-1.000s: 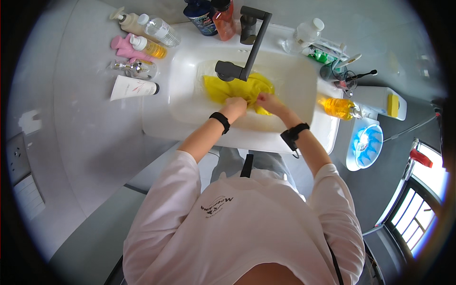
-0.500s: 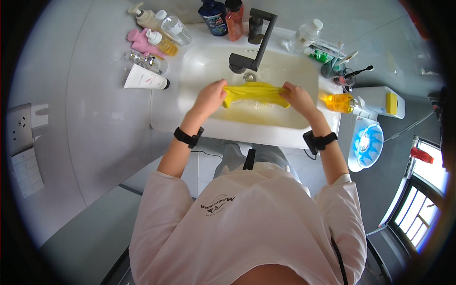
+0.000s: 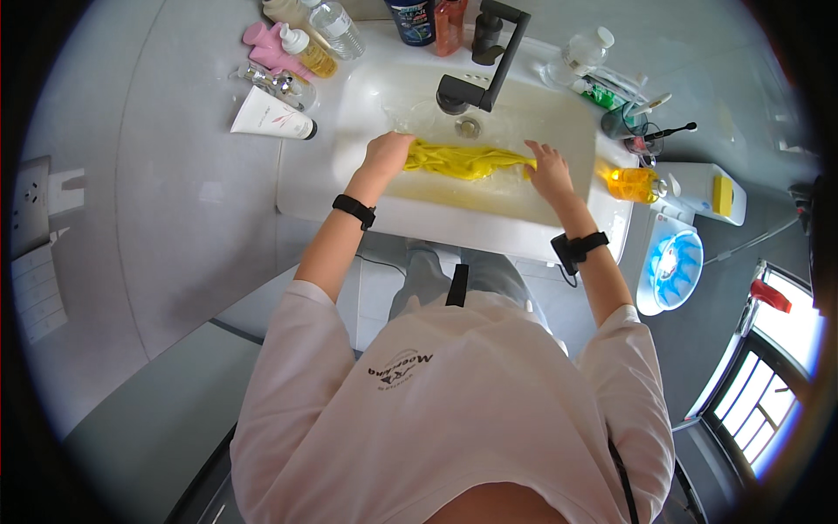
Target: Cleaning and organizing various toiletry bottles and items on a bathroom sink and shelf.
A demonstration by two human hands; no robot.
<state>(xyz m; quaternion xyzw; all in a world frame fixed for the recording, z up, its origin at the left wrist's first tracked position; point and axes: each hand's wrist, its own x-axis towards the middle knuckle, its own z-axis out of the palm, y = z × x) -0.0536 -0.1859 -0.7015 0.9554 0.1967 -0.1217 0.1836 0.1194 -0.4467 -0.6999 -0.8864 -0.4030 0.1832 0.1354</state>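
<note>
A wet yellow cloth (image 3: 467, 163) lies bunched lengthwise in the shallow, yellow-tinted water of the white sink (image 3: 410, 224). My left hand (image 3: 387, 157) is closed around the cloth's left end. At the other end, my right hand (image 3: 551, 171) has its fingers apart, with the cloth's tip touching them near the thumb. Beyond the cloth are the metal drain (image 3: 468, 128) and the black angular faucet (image 3: 504, 68). Both of my wrists wear black bands.
Left of the basin stand a white tube (image 3: 271, 114), a pump bottle of amber liquid (image 3: 309, 56) and a clear bottle (image 3: 336, 31). On the right are a clear bottle (image 3: 583, 54), toothbrush cups (image 3: 621, 122) and an orange-yellow bottle (image 3: 633, 184). A dark blue bottle (image 3: 412, 22) stands behind.
The cloth, held stretched between both hands before, is now lower and bunched in the water. My right hand's fingers have loosened and spread. The view has shifted slightly.
</note>
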